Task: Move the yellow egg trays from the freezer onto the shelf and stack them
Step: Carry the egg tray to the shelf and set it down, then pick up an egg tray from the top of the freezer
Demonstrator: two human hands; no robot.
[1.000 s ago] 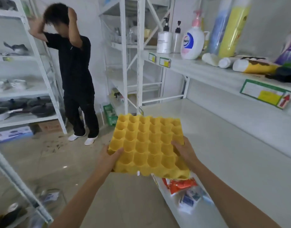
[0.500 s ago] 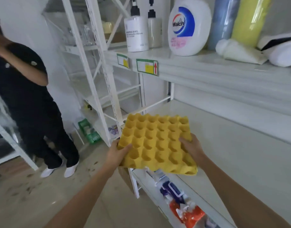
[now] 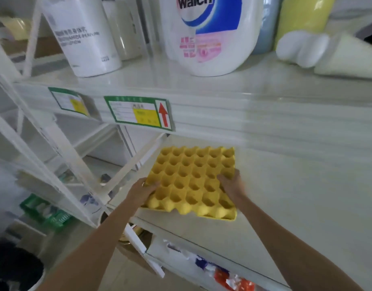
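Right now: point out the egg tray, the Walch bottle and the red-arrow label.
egg tray (image 3: 193,179), head view, centre cups
Walch bottle (image 3: 210,45), head view, front label
red-arrow label (image 3: 139,113), head view, middle of tag

Egg tray (image 3: 193,181): solid yellow, honeycomb grid of cups.
Shelf (image 3: 296,185): plain white.
Shelf label (image 3: 139,113): green border, yellow patch, red arrow.
Walch bottle (image 3: 210,32), at 12 o'clock: white, blue and pink label.
Basket (image 3: 48,213), at 8 o'clock: green.

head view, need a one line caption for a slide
Both hands, left hand and right hand, hold a yellow egg tray over the white shelf.
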